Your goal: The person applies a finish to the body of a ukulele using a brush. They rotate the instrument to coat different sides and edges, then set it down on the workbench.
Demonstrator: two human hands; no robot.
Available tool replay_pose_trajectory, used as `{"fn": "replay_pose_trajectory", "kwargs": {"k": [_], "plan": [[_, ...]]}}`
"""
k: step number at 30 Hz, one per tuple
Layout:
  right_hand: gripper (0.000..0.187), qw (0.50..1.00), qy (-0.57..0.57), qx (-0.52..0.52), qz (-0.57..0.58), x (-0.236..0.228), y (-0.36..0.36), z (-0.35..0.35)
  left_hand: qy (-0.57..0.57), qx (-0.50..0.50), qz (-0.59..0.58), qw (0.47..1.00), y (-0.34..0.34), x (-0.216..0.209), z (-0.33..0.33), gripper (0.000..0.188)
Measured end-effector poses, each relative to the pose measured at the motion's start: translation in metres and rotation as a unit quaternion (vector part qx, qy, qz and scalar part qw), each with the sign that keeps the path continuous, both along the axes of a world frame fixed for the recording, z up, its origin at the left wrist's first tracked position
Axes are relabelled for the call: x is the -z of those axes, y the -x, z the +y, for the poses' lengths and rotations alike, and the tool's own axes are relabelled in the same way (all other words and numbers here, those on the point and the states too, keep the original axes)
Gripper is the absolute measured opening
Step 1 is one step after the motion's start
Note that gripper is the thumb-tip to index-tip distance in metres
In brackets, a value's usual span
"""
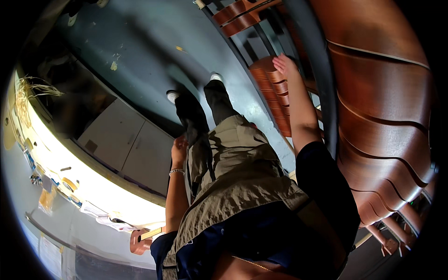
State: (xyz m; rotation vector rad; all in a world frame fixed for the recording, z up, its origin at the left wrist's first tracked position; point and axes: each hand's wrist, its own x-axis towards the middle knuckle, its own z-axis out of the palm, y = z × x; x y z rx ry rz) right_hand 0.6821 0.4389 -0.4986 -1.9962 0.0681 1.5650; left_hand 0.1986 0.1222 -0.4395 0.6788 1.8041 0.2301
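My right hand [285,66] reaches out to the right, fingers stretched and nothing in them. It is beside a stack of curved reddish-brown wooden instrument bodies [269,88] on a dark rack; I cannot tell whether it touches them. My left hand [179,149] hangs by my left thigh with loosely bent fingers and no object visible in it. A beaded bracelet [177,171] circles that wrist. Close on my right, a long row of larger-looking, glossy brown wooden bodies [378,102] stands pressed side by side behind a dark rack post [322,60].
To my left runs a brightly lit workbench [107,182] with a tape roll [69,184], papers [100,212] and a small ukulele-like piece [140,240]. Below it are grey cabinet doors [116,135]. Pale strands [28,100] lie at its far end. The floor [154,42] is blue-grey with scraps.
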Motion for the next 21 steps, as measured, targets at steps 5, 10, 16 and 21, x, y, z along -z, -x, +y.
{"fn": "replay_pose_trajectory", "kwargs": {"k": [5, 10, 16, 21], "plan": [[0.062, 0.906, -0.223, -0.156, -0.323, 0.016, 0.051, 0.111, -0.001, -0.074, -0.036, 0.997, -0.005, -0.02, 0.018, 0.033], [0.063, 0.889, -0.322, 0.019, -0.324, -0.063, 0.11, 0.185, -0.008, -0.212, -0.088, 0.973, -0.011, -0.013, -0.018, 0.031], [0.056, 0.858, -0.327, 0.041, -0.395, -0.008, 0.073, 0.2, 0.01, -0.254, -0.082, 0.964, -0.011, -0.012, -0.036, 0.03], [0.054, 0.885, -0.318, 0.046, -0.337, -0.034, 0.08, 0.195, 0.004, -0.301, -0.088, 0.95, -0.023, -0.01, -0.037, 0.031]]}}
